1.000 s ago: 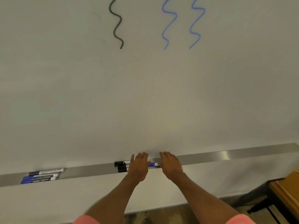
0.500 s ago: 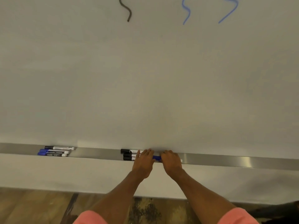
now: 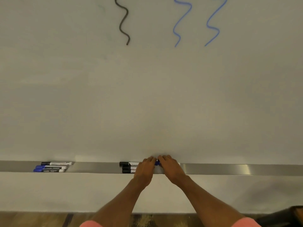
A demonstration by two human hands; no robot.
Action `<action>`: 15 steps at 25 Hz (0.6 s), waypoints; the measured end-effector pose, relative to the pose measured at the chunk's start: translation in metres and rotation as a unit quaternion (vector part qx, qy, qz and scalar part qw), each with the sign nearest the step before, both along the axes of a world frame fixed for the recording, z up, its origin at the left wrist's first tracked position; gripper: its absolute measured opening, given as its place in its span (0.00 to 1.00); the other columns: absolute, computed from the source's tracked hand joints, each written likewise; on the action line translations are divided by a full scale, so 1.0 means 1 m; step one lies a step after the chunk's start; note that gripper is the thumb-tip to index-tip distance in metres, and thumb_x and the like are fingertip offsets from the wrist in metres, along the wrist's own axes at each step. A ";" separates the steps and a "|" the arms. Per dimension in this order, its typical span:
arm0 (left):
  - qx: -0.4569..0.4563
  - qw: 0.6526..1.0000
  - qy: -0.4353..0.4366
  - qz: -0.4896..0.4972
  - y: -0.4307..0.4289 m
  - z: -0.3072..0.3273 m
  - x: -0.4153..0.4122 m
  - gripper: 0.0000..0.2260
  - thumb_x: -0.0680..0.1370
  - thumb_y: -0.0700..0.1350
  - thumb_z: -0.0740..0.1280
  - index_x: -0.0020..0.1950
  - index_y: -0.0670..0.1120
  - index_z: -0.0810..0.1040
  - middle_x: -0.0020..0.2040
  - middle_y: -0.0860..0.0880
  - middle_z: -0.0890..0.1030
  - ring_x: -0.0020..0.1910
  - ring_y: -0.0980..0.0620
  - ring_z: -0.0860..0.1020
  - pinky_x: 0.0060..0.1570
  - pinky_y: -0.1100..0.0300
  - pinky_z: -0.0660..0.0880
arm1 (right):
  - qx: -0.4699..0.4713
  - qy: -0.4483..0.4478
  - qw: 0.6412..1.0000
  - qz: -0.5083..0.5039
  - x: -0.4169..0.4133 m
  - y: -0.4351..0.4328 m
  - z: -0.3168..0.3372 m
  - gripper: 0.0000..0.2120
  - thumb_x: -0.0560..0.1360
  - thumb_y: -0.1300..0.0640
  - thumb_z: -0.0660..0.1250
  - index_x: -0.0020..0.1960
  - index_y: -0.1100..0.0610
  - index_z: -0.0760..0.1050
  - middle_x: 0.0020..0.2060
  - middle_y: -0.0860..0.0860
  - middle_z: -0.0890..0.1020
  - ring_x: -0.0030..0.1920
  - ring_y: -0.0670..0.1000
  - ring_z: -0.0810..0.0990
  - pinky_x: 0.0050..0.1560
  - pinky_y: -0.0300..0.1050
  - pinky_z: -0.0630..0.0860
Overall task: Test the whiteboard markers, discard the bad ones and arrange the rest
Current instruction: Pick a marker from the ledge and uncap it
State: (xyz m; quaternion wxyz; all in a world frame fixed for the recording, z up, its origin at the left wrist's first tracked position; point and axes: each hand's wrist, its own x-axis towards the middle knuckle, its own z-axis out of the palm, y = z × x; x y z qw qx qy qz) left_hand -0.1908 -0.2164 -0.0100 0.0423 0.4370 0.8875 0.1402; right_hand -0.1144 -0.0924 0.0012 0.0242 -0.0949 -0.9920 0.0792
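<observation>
The left grip (image 3: 145, 167) and right grip (image 3: 168, 166) lay close side by side on the metal marker tray (image 3: 229, 168) that ran along the foot of the whiteboard (image 3: 147, 95). Both had their fingers bent down over the markers there. Whether either was clenched round a marker or only resting on it could not be told.

Three black-capped markers (image 3: 127, 167) lay lengthwise in the tray. Their caps stuck out to the left of the left grip and their barrels were hidden under it. A blue marker (image 3: 157, 163) showed its cap in the narrow gap between the two grips, and the rest of it was covered by the right grip.

Well apart to the left in the same tray lay a second group of markers (image 3: 54, 167), one black-capped and two blue-capped, parallel and touching.

High on the board were a black squiggle (image 3: 123, 22) and two blue squiggles (image 3: 182, 22), side by side. Salmon sleeves (image 3: 90, 224) showed at the bottom edge, above a wooden floor (image 3: 32, 220).
</observation>
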 end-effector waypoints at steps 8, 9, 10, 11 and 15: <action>0.020 0.996 0.026 -0.080 -0.013 0.049 -0.020 0.10 0.79 0.41 0.62 0.60 0.47 0.73 0.55 0.47 0.77 0.53 0.49 0.76 0.52 0.58 0.73 | 0.051 0.026 0.997 0.043 0.007 -0.015 0.045 0.12 0.82 0.59 0.53 0.63 0.58 0.68 0.56 0.54 0.75 0.54 0.55 0.72 0.51 0.46 0.64; 0.022 0.995 0.030 -0.092 -0.016 0.054 -0.023 0.10 0.79 0.42 0.61 0.60 0.47 0.73 0.55 0.47 0.77 0.53 0.49 0.76 0.52 0.58 0.73 | 0.054 0.026 0.998 0.037 0.006 -0.019 0.053 0.12 0.82 0.58 0.53 0.62 0.57 0.68 0.55 0.54 0.77 0.52 0.54 0.73 0.50 0.45 0.63; 0.024 0.994 0.032 -0.104 -0.019 0.060 -0.026 0.10 0.80 0.42 0.60 0.60 0.47 0.73 0.55 0.47 0.77 0.53 0.49 0.76 0.52 0.59 0.72 | 0.055 0.033 0.998 0.029 0.006 -0.023 0.061 0.11 0.82 0.57 0.53 0.62 0.55 0.68 0.53 0.53 0.79 0.50 0.54 0.75 0.50 0.44 0.63; 0.026 0.992 0.035 -0.116 -0.023 0.065 -0.030 0.10 0.80 0.43 0.60 0.61 0.46 0.74 0.55 0.47 0.77 0.54 0.50 0.76 0.53 0.59 0.71 | 0.052 0.041 0.998 0.020 0.005 -0.027 0.068 0.12 0.82 0.54 0.52 0.62 0.54 0.69 0.51 0.52 0.80 0.48 0.54 0.77 0.51 0.44 0.63; 0.045 0.986 0.049 -0.152 -0.039 0.087 -0.040 0.12 0.81 0.44 0.59 0.62 0.45 0.74 0.57 0.45 0.77 0.55 0.49 0.76 0.55 0.60 0.70 | 0.045 0.078 0.996 0.001 0.005 -0.046 0.088 0.20 0.82 0.43 0.46 0.62 0.51 0.71 0.46 0.50 0.83 0.40 0.52 0.78 0.54 0.43 0.61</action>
